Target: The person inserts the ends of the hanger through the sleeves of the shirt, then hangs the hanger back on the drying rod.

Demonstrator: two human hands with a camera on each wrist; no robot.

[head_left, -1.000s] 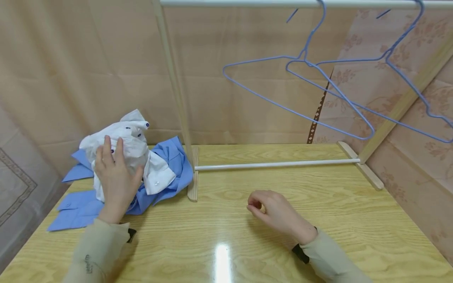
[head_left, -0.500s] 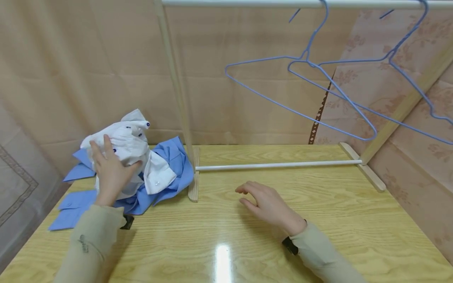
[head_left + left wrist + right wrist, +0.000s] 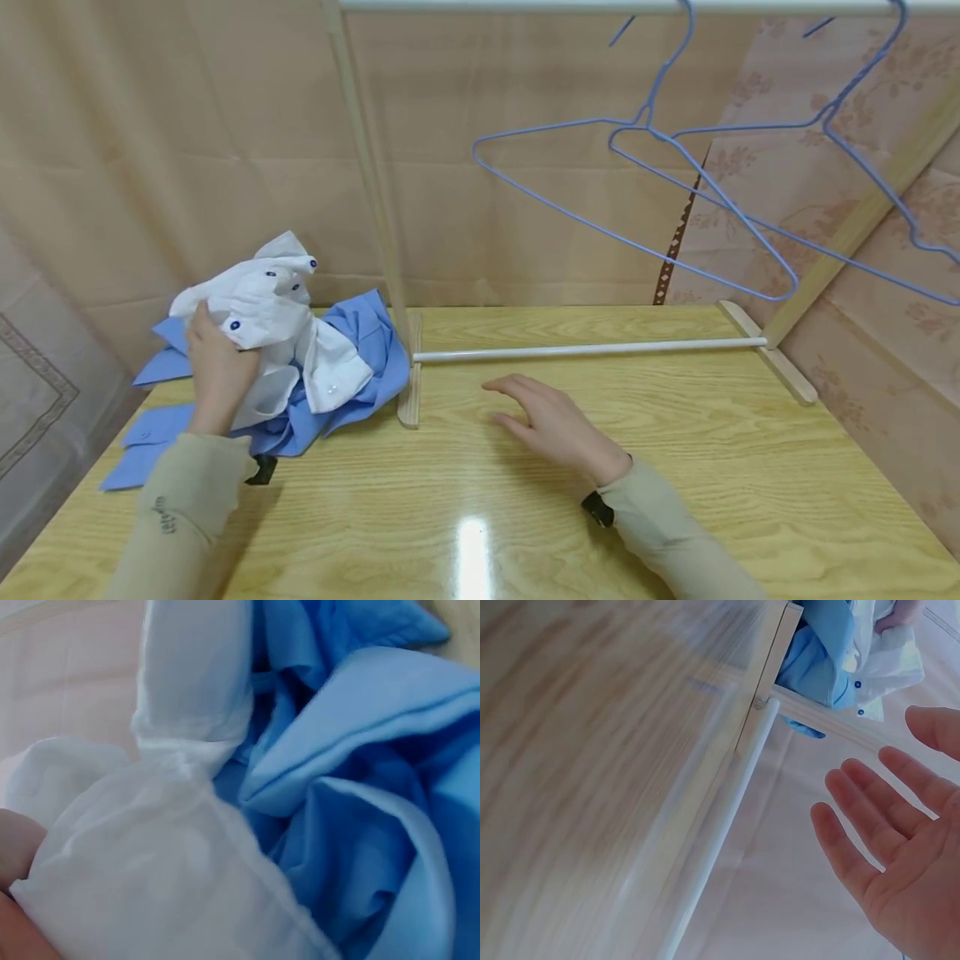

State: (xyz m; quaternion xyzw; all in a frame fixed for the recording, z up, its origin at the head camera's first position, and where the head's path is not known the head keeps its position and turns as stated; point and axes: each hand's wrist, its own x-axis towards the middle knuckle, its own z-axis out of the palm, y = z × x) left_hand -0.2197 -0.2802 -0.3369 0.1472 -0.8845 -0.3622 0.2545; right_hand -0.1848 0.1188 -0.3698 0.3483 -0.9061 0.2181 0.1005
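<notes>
A crumpled white shirt [image 3: 273, 312] with dark buttons lies on top of a blue shirt [image 3: 367, 342] at the table's left end. My left hand [image 3: 217, 367] pinches the white shirt at its near left side. In the left wrist view a fold of white cloth [image 3: 150, 862] sits between thumb and finger, with blue cloth [image 3: 360, 847] heaped beside it. My right hand [image 3: 558, 425] hovers over the middle of the table, holding nothing. Its fingers [image 3: 847, 847] are spread and nearly straight in the right wrist view.
A rack stands at the back of the wooden table [image 3: 420, 517], with a white lower bar [image 3: 585, 350] and wooden feet [image 3: 768, 354]. Blue wire hangers [image 3: 562, 212] hang from its white top rail [image 3: 510, 7]. Beige curtain [image 3: 525, 225] closes off the back.
My left hand has shifted left and gone from lying spread on the white shirt to pinching it. My right hand has moved left and its curled fingers have straightened.
</notes>
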